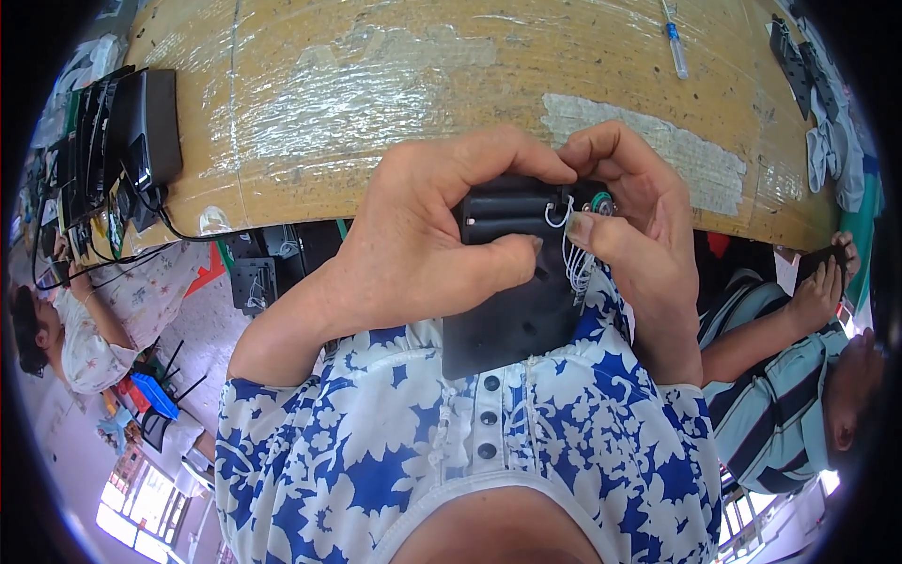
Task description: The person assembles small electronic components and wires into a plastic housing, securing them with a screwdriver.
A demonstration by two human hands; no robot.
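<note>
In front of my chest, my left hand [423, 221] is closed round the left side of a black plastic panel [498, 329], its thumb lying across the face. The panel's upper part has two rounded, tube-like ridges. A bundle of thin white wires [575, 265] hangs down the panel's right side, and one wire loops up near the top edge. My right hand [644, 211] pinches at the wires, thumb against them by the panel's upper right corner. Beside that thumb sits a small round green part [599, 201] with a metallic middle. The fingertips of both hands nearly meet above the panel.
A film-covered wooden table [329, 103] spreads ahead. A screwdriver with a blue handle [676, 52] lies at its far right. Black panels [108, 141] stand stacked at the left, with cables. Co-workers sit at the left and at the right [780, 376], the right one holding a dark piece.
</note>
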